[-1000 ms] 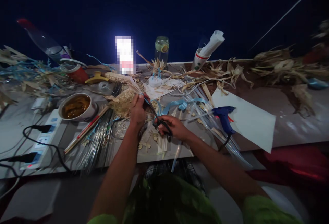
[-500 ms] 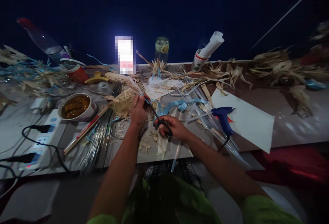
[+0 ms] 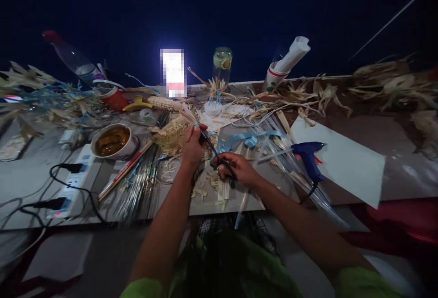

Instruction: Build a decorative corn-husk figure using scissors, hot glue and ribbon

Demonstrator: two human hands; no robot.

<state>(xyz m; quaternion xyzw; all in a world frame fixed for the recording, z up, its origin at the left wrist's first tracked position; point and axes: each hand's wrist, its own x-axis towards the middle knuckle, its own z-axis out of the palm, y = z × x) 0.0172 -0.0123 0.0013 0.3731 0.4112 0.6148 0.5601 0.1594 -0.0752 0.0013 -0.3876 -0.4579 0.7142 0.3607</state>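
My left hand [image 3: 192,148] is closed on a small bundle of corn husk [image 3: 187,113], with a bit of blue at the pinch. Black-handled scissors [image 3: 233,173] are gripped in my right hand [image 3: 243,171]. Their dark blades slant up to the fingers of my left hand, beside the husk; whether they touch it I cannot tell. Just behind my right hand lies a curled blue ribbon [image 3: 251,140]. A husk figure [image 3: 216,89] tied with blue stands on a round white base [image 3: 212,108] beyond my hands.
Left stand a bowl of brown liquid [image 3: 115,142], a power strip [image 3: 73,186] with cords, and thin clear sticks [image 3: 137,193]. A blue glue gun [image 3: 307,156] lies on white card [image 3: 356,163] at right. Behind are a bottle [image 3: 222,67], a paper cup [image 3: 273,79] and a bright blurred-out screen [image 3: 174,72].
The whole view has shifted, so the table and hands appear farther right. Both hands keep their hold on the husk and scissors, with little change between them.
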